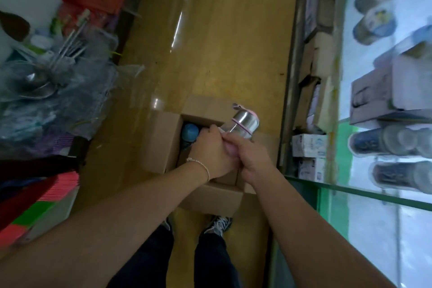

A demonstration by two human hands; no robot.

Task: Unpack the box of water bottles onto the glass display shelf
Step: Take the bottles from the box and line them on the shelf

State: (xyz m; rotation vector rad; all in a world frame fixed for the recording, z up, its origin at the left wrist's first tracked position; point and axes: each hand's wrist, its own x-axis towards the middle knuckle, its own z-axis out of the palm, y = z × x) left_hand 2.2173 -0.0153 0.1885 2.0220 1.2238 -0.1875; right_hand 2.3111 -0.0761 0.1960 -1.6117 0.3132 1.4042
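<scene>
Fingers (235,144) of the right hand (252,161) curl round the lower end of a steel water bottle (245,121) (pink bands circle it), held tilted above the far right corner of the open cardboard box (161,145) on the floor (210,42). The left hand (210,152) reaches into the box, touching the right hand. Its fingers bend downward, but I cannot tell whether they grip anything. A blue-capped bottle (190,132) stands against the box's left wall. More bottles (385,142) sit in the glass display shelf (374,195) on the right.
</scene>
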